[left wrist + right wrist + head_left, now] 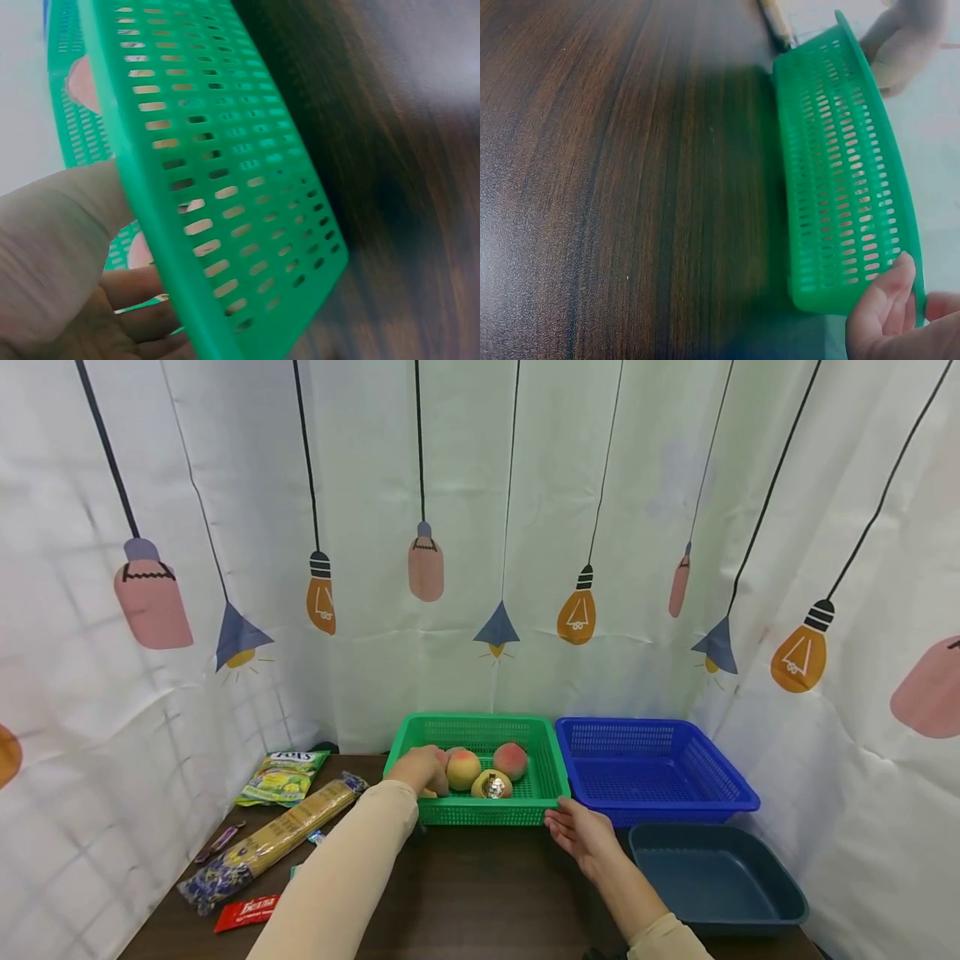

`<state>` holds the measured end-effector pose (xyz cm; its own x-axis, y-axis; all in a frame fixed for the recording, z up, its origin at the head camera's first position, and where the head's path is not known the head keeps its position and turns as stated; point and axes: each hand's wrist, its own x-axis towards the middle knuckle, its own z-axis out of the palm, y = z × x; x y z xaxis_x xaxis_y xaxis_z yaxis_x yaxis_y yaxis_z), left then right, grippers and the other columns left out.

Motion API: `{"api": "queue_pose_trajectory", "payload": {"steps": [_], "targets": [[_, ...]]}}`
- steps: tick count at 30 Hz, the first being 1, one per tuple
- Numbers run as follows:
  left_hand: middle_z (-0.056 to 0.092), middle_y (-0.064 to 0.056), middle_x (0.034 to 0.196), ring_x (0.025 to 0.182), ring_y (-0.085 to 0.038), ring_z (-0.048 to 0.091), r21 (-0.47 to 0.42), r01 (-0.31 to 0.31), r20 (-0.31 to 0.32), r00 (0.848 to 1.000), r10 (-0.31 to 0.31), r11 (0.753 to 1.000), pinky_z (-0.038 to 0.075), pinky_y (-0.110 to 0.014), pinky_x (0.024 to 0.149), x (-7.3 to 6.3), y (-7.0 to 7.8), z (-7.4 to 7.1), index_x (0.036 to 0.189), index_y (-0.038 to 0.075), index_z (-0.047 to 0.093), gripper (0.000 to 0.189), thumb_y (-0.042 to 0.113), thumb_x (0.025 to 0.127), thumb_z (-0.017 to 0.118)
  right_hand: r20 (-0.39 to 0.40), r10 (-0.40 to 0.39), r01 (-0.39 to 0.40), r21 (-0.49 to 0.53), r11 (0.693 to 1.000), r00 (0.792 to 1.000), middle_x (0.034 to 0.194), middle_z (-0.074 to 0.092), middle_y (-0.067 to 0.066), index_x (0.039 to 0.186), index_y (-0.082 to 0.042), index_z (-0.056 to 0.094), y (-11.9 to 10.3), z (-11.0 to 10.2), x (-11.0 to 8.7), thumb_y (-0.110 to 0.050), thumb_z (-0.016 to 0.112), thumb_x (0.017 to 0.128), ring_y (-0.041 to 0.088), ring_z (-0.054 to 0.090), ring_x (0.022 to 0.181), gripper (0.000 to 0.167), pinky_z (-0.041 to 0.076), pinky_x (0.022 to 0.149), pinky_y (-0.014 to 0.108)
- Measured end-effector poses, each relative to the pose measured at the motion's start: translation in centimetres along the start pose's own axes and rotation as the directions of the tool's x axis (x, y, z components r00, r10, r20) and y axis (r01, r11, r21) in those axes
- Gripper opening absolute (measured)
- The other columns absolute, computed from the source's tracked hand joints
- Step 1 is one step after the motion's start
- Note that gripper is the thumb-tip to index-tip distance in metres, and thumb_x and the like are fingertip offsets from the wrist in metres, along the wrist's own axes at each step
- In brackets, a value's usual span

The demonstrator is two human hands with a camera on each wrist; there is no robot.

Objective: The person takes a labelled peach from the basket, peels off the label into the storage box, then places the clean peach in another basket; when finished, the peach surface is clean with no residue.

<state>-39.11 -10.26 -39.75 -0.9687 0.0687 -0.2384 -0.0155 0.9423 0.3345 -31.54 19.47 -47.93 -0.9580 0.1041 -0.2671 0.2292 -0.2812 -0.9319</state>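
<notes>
The work surface is a dark brown table [480, 893] with streaked wood grain and a pale patch of glare in both wrist views. A white curtain [465, 668], printed with hanging lamps and bulbs, encloses the rear and both sides; faint grid lines show at left. The green basket [480, 812] is positioned at the rear middle of the table and contains several peaches [463, 769], one bearing a label. The blue basket [626, 768] is located just beside it at right, with the tray [716, 872] in front, near the table's right edge. A green bag [288, 777], a long pack [285, 835] and a red packet [247, 912] lie at left. The right hand [581, 831] pinches the green basket's front right corner between thumb and fingers. The left hand [420, 770] reaches into its left end, fingers bent; whether they grip a peach cannot be determined.
</notes>
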Motion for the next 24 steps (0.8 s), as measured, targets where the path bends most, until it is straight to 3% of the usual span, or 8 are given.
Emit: {"api": "queue_pose_trajectory", "payload": {"steps": [4,9,11,16,19,24], "targets": [[0.069,-0.011,0.117,0.088,-0.026,0.056,0.108,-0.051,-0.029,0.998,0.054,0.993,0.046,-0.036,0.073,0.3,-0.2,0.6,0.108,0.013,0.075,0.013,0.009,0.097,0.08,-0.015,0.006,-0.007,-0.016,1.0,1.0,0.099,0.084,0.01,0.137,0.012,0.066,0.0,0.0,0.0,-0.025,0.069,0.111,0.008,0.077,0.081,0.045,0.065,0.077,0.023],[0.068,-0.012,0.116,0.088,-0.027,0.055,0.093,-0.019,-0.045,0.999,0.023,0.995,0.043,-0.035,0.07,0.7,-0.6,1.0,0.112,0.012,0.072,0.018,0.004,0.097,0.076,-0.013,-0.001,0.0,-0.031,1.0,1.0,0.096,0.083,0.008,0.138,0.012,0.065,0.0,0.0,0.0,-0.026,0.069,0.111,0.007,0.076,0.08,0.047,0.065,0.077,0.023],[0.067,-0.014,0.111,0.086,-0.027,0.054,0.078,-0.001,-0.053,0.999,0.005,0.997,0.042,-0.035,0.068,0.8,-0.7,1.1,0.107,0.011,0.072,0.014,0.005,0.095,0.076,-0.013,-0.002,0.001,-0.037,0.999,1.0,0.096,0.082,0.007,0.138,0.011,0.065,0.1,-0.1,0.0,-0.026,0.068,0.112,0.007,0.075,0.079,0.046,0.064,0.076,0.022],[0.058,-0.011,0.091,0.075,-0.024,0.047,-0.053,0.02,-0.096,0.995,-0.025,0.998,0.037,-0.034,0.06,0.8,-1.0,0.9,0.085,0.012,0.063,0.02,0.009,0.085,0.083,-0.016,0.001,-0.002,-0.046,0.999,1.0,0.095,0.082,0.006,0.135,0.011,0.066,0.1,-0.1,0.0,-0.027,0.067,0.112,0.006,0.074,0.078,0.044,0.064,0.075,0.022],[0.063,-0.009,0.095,0.077,-0.023,0.049,-0.15,-0.005,-0.142,0.99,-0.017,0.989,0.041,-0.034,0.06,0.5,-1.0,0.3,0.09,0.012,0.066,0.023,0.009,0.077,0.086,-0.021,0.003,-0.003,-0.041,0.999,1.0,0.094,0.081,0.006,0.134,0.011,0.066,0.1,-0.1,-0.1,-0.028,0.069,0.111,0.007,0.073,0.078,0.045,0.063,0.074,0.022],[0.069,-0.006,0.095,0.077,-0.019,0.056,-0.187,-0.034,-0.194,0.981,-0.003,0.982,0.049,-0.032,0.063,-0.4,-0.5,-0.9,0.097,0.01,0.074,0.031,0.022,0.075,0.093,-0.018,0.004,-0.005,-0.028,1.0,1.0,0.094,0.081,0.006,0.134,0.011,0.065,0.2,-0.1,-0.2,-0.03,0.07,0.111,0.007,0.073,0.079,0.047,0.063,0.074,0.022]]}}
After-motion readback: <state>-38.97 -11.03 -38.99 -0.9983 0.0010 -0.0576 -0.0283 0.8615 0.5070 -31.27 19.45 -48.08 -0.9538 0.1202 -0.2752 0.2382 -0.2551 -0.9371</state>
